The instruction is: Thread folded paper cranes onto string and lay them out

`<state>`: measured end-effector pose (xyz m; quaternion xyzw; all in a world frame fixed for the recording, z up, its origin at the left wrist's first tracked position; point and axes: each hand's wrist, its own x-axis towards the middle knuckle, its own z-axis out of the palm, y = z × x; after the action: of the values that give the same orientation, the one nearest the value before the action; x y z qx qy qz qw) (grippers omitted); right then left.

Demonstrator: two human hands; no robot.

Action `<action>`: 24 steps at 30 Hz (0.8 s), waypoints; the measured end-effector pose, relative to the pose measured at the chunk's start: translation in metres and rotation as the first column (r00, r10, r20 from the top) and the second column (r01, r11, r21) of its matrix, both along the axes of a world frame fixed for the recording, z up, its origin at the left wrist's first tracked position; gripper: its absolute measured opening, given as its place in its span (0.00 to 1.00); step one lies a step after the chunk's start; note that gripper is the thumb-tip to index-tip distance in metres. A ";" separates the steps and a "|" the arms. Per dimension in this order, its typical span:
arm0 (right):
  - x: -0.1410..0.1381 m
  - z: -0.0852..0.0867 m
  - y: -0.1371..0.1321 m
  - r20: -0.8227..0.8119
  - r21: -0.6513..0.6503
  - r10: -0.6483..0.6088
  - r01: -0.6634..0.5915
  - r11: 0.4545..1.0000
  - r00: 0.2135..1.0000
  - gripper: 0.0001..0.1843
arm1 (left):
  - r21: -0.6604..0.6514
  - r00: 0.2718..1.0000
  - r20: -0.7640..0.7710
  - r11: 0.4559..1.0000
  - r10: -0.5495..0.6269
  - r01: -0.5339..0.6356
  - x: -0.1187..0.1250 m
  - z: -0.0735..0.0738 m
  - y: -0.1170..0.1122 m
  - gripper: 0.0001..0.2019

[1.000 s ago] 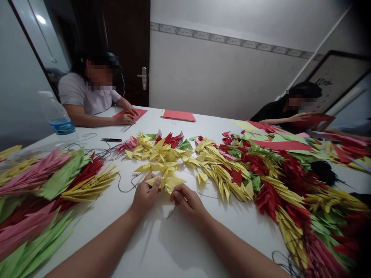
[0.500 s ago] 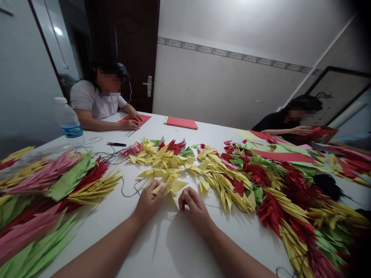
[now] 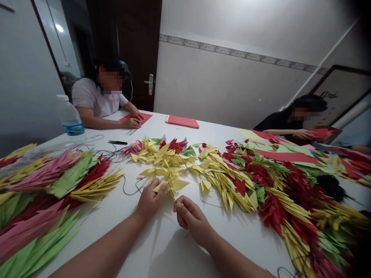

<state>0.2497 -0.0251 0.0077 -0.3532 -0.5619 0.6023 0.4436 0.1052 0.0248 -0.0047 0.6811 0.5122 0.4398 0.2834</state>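
Left hand (image 3: pixel 150 201) pinched closed on the yellow folded-paper cluster (image 3: pixel 171 183) lying on the white bench (image 3: pixel 101 216), right hand (image 3: pixel 189 218) now drawn down just below it, fingers curled, any hold unclear.

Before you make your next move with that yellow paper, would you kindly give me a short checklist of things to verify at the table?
Left hand pinching the yellow folded paper pieces: ok.
Right hand holding a thread: cannot tell, its curled fingers hide any.
Dark thread free of knots: cannot tell, too thin to see.
Water bottle upright on the white table: ok.
Yellow folded bundle not touching the right hand: ok.
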 end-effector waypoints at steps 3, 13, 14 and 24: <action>0.001 0.000 0.000 -0.026 0.014 -0.051 0.051 0.999 0.998 0.21 | -0.004 1.000 0.005 1.000 0.000 0.000 0.000 0.001 -0.001 0.16; 0.010 -0.011 0.000 0.065 0.300 -0.349 0.315 0.900 0.935 0.18 | -0.037 0.997 0.076 0.999 -0.007 0.010 0.001 0.005 -0.002 0.16; 0.010 -0.012 0.000 0.064 0.303 -0.365 0.330 0.894 0.929 0.18 | -0.040 0.997 0.073 0.999 -0.007 0.010 0.001 0.005 -0.002 0.16; 0.011 -0.010 0.002 0.079 0.399 -0.550 0.479 0.782 0.831 0.15 | -0.057 0.999 0.034 0.998 -0.008 0.010 0.001 0.003 -0.001 0.16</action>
<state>0.2603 -0.0235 -0.0025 -0.4618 -0.5845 0.3062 0.5927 0.1064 0.0237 -0.0014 0.6673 0.5168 0.4353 0.3134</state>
